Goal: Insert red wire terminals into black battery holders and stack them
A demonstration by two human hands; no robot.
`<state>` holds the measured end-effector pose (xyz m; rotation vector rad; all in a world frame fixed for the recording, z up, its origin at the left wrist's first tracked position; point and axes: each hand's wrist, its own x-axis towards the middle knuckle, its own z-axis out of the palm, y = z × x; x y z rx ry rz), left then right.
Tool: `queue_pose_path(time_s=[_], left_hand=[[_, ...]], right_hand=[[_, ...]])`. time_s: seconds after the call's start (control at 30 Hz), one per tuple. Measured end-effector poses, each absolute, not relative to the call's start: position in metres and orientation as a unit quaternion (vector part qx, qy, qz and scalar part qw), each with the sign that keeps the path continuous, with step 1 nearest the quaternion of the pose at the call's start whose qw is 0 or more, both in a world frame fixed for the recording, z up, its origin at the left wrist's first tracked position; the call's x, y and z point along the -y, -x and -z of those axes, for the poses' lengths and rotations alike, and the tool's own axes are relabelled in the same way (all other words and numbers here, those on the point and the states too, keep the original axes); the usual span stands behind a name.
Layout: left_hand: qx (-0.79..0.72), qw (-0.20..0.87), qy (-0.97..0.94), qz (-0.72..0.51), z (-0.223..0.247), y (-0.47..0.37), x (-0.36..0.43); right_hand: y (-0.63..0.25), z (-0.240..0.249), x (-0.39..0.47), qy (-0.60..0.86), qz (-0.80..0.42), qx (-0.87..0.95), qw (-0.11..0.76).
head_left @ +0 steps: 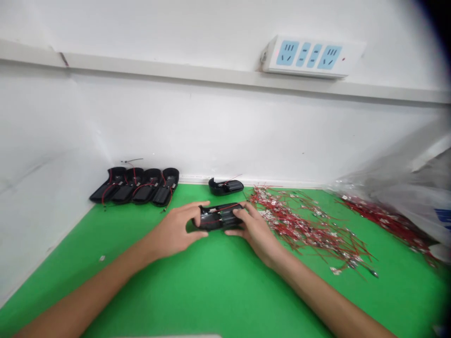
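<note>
Between my two hands is a black plastic housing (214, 218), its hollow side facing up, with a red wire running along it. My left hand (178, 230) grips the rounded left end, fingers curled round the rim. My right hand (255, 230) holds the right end, with fingertips on the ribbed inner part. Just behind it, a similar black housing (226, 188) lies against the wall with a thin wire rising from it. To the right of my right hand spreads a loose pile of red wires (292, 220) with small metal and white pieces.
Several black housings with red wires (144, 185) stand in a row at the back left. Clear plastic bags (405, 202) with more red wires lie at the right. A white socket strip (310, 56) is mounted on the wall. A small white scrap (102, 258) lies on the green tabletop (197, 295).
</note>
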<state>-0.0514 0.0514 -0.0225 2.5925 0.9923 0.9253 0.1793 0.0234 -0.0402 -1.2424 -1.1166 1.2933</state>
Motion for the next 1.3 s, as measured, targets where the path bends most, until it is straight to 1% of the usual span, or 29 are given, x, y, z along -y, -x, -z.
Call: queue_pose_path(time_s=[0.1,0.17,0.23,0.33,0.4,0.47,0.57,0.63,0.73,0.83,0.93,1.07,1.3], left_hand=[[-0.353,0.085,-0.887,-0.284,0.019,0.073,-0.073],[-0.375,0.052,-0.878,-0.293,0.017,0.075,-0.074],[-0.378,0.024,-0.877,-0.295,0.017,0.066,-0.063],[-0.336,0.016,-0.908,-0.251,0.022,0.042,-0.040],[-0.319,0.008,-0.920,-0.228,0.027,0.033,-0.035],[-0.317,-0.001,-0.922,-0.221,0.032,0.035,-0.043],[-0.328,-0.014,-0.918,-0.224,0.035,0.054,-0.069],[-0.336,-0.022,-0.914,-0.227,0.035,0.069,-0.085],[-0.354,-0.031,-0.905,-0.233,0.034,0.081,-0.098],[-0.368,-0.036,-0.898,-0.239,0.036,0.081,-0.100],[-0.381,-0.043,-0.891,-0.242,0.037,0.079,-0.097],[-0.405,-0.056,-0.881,-0.237,0.034,0.077,-0.093],[-0.449,-0.070,-0.861,-0.229,0.028,0.077,-0.089]], right_hand=[[-0.184,0.040,-0.026,0.555,-0.498,0.547,0.380],[-0.183,0.038,-0.024,0.565,-0.469,0.592,0.334],[-0.180,0.035,-0.020,0.572,-0.407,0.643,0.307],[-0.181,0.028,-0.014,0.561,-0.312,0.713,0.281],[-0.188,0.022,-0.013,0.545,-0.280,0.747,0.258],[-0.197,0.016,-0.013,0.536,-0.251,0.774,0.226],[-0.214,0.005,-0.015,0.556,-0.172,0.793,0.181],[-0.224,-0.003,-0.018,0.579,-0.120,0.788,0.173],[-0.246,-0.014,-0.023,0.614,-0.083,0.759,0.201],[-0.282,-0.016,-0.030,0.679,-0.038,0.700,0.221],[-0.322,-0.008,-0.037,0.718,-0.016,0.666,0.202],[-0.346,0.007,-0.045,0.699,-0.034,0.691,0.180],[-0.314,0.008,-0.047,0.642,-0.037,0.743,0.186]])
